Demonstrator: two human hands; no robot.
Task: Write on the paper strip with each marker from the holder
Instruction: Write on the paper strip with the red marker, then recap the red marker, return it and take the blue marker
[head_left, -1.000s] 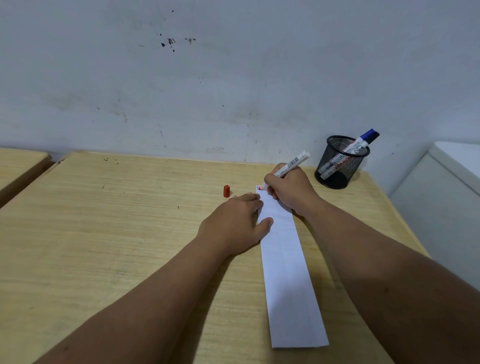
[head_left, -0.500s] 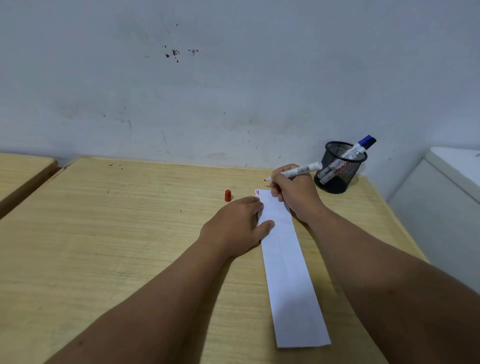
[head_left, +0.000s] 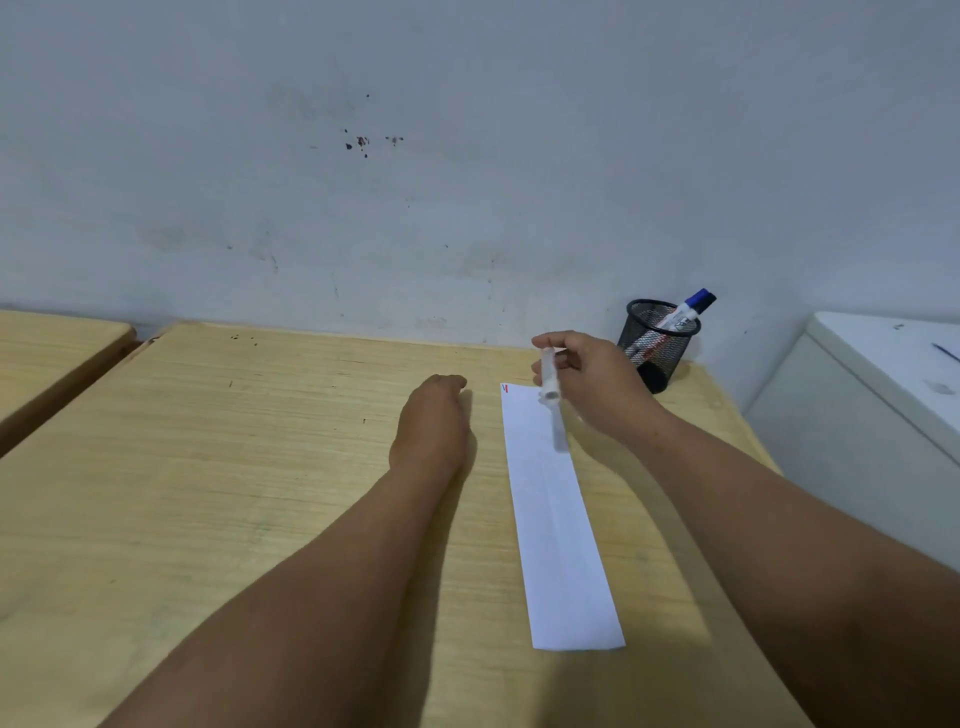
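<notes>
Because the marker (head_left: 549, 387) is light, stiff and smooth, you pinch it at the far end in your right hand (head_left: 592, 382) above the far end of the thin, easily shifted paper strip (head_left: 558, 519); your left hand (head_left: 432, 421) curls left of it, contents hidden. The mesh holder (head_left: 655, 343) at far right holds 1 blue-capped marker (head_left: 688, 312), perhaps more.

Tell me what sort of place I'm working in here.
Probably a plain study or office room: a light wooden desk against a scuffed white wall, with a black mesh pen holder and a white paper strip.
</notes>
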